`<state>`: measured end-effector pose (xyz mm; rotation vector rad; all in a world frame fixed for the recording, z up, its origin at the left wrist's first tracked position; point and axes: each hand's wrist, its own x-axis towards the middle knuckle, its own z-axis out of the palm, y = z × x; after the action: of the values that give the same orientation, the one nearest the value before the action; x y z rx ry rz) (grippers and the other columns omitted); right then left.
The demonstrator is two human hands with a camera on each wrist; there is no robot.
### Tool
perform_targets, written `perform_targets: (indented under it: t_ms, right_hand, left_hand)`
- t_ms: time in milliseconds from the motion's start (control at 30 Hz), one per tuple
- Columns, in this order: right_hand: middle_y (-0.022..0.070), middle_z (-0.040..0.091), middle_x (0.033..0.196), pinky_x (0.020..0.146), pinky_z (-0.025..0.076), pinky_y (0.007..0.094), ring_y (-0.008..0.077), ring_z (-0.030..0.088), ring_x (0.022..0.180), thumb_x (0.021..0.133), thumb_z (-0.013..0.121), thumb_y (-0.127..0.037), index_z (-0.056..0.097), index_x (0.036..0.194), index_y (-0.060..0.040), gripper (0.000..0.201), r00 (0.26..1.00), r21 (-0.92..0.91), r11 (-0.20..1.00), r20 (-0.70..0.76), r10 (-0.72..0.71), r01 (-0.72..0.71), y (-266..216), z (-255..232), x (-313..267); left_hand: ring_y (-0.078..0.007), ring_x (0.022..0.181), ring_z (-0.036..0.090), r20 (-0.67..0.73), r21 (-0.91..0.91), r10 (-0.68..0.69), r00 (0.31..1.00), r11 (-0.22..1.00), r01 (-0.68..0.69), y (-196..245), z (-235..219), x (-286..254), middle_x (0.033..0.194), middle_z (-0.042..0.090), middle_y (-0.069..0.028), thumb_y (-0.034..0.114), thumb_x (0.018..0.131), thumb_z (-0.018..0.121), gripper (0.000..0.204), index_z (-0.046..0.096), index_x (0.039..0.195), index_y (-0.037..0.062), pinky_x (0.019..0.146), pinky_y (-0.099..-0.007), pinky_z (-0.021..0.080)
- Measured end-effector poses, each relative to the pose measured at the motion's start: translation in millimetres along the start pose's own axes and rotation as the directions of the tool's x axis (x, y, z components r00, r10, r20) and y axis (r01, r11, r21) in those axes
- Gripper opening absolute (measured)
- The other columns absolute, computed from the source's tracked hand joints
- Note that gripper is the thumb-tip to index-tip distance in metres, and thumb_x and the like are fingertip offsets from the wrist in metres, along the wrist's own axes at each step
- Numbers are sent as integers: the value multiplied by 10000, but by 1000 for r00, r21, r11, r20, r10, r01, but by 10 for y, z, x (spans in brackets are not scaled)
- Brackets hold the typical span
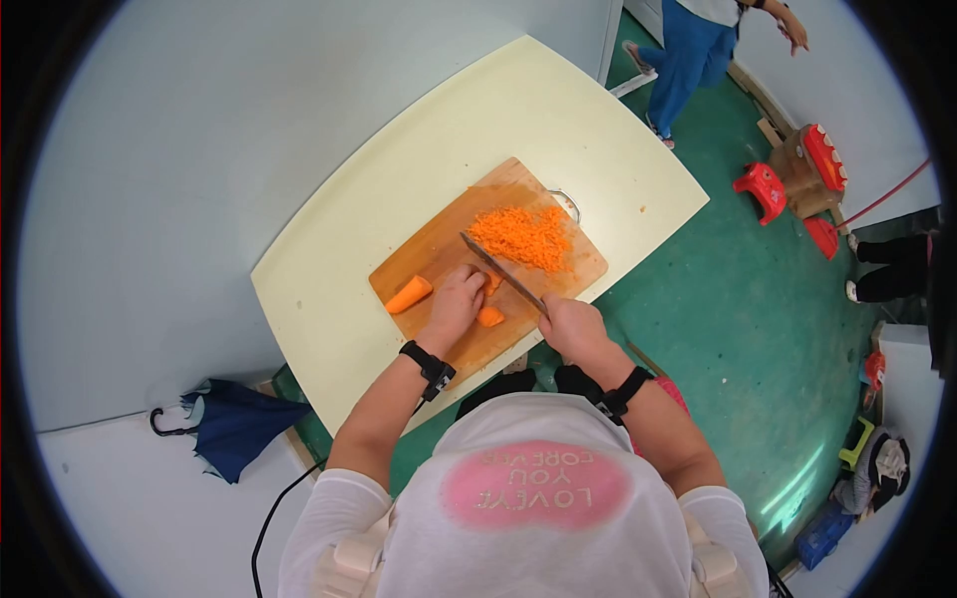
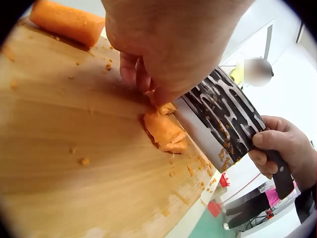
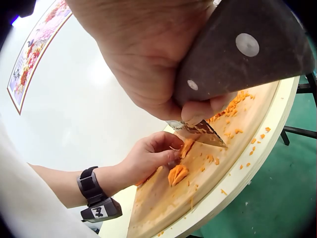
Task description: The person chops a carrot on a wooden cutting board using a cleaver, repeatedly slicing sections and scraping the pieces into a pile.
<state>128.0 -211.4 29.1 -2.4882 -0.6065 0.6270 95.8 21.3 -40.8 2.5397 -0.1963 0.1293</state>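
My right hand (image 1: 576, 327) grips the dark handle of a cleaver (image 2: 218, 116), with carrot bits stuck to its blade. The blade stands on edge over the wooden cutting board (image 1: 427, 261). Right beside it, my left hand (image 1: 459, 299) pinches a cut piece of carrot (image 3: 186, 148) against the board, fingers curled. A carrot chunk (image 2: 166, 133) with slices leaning on it lies near that hand's thumb. To the left rests a thick length of carrot (image 1: 409, 294). Beyond the blade, finely chopped carrot (image 1: 523, 237) forms a heap.
The board lies on a pale yellow table (image 1: 329, 249) against a wall. A metal ring handle (image 1: 566, 204) shows at the board's far edge. A dark blue umbrella (image 1: 239, 429) leans at the left. Another person (image 1: 698, 45) stands past the table, near red stools (image 1: 763, 191).
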Motion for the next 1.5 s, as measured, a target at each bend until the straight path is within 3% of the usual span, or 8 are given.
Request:
perform_targets:
  t_ms: [233,533,600,733,833,900,1100,1500]
  right_hand:
    - [215,638,725,656,501,509,404,638,715,846,537,-189,573,928,-24,188,999,-6,1000,-25,29,-29,32,102,7]
    - [235,650,764,697,505,510,412,650,759,841,522,-152,580,901,14,186,996,18,996,5,92,-92,-53,92,-28]
    - [235,652,766,698,506,511,411,651,757,841,519,-151,584,899,17,189,995,21,995,-10,97,-97,-62,105,-36]
    - [231,655,772,698,507,510,408,653,760,842,520,-150,590,904,12,187,995,14,995,-7,98,-98,-92,100,-51]
    - [227,658,773,699,508,508,405,655,763,842,523,-147,598,908,2,180,997,-13,997,-6,83,-83,-104,103,-50]
    - [224,658,769,697,510,504,398,657,761,843,525,-144,599,903,-7,167,997,-25,997,-6,73,-73,-114,88,-51]
    - [197,646,716,646,517,495,385,653,707,839,540,-176,580,890,-28,162,997,-67,996,-62,52,-57,-61,198,-34]
    - [170,634,730,556,534,426,322,675,663,838,560,-129,557,881,-43,97,989,-269,960,-106,-104,72,-180,272,-137]
  left_hand:
    - [-335,1001,572,-17,-40,98,995,994,-99,-16,-76,50,1076,597,-125,12,780,626,224,606,997,65,851,-400,491]
    - [-328,987,555,80,21,16,997,1000,-18,-15,-80,75,1006,584,-128,88,775,651,283,594,1049,52,849,-412,477]
    - [-336,957,560,35,83,-70,997,994,67,-8,-32,32,968,575,-135,121,772,669,292,596,1047,53,829,-413,477]
    - [-341,951,566,-48,83,-55,997,995,59,51,1,18,967,579,-141,140,765,689,296,598,1033,53,825,-411,477]
    - [-343,945,563,-78,29,-64,995,997,66,96,4,5,951,577,-140,151,765,700,298,598,1028,53,826,-415,474]
    - [-336,937,561,-223,-20,-8,975,1000,3,100,24,-31,963,583,-135,127,773,696,255,608,1000,49,828,-413,473]
    - [-306,925,571,-121,-28,171,978,984,-175,30,48,-43,986,618,-100,37,781,675,158,641,934,54,791,-387,491]
    - [-347,1021,580,-151,-21,113,982,993,-118,-106,180,-103,1011,649,-132,57,749,697,200,698,946,19,869,-410,498]
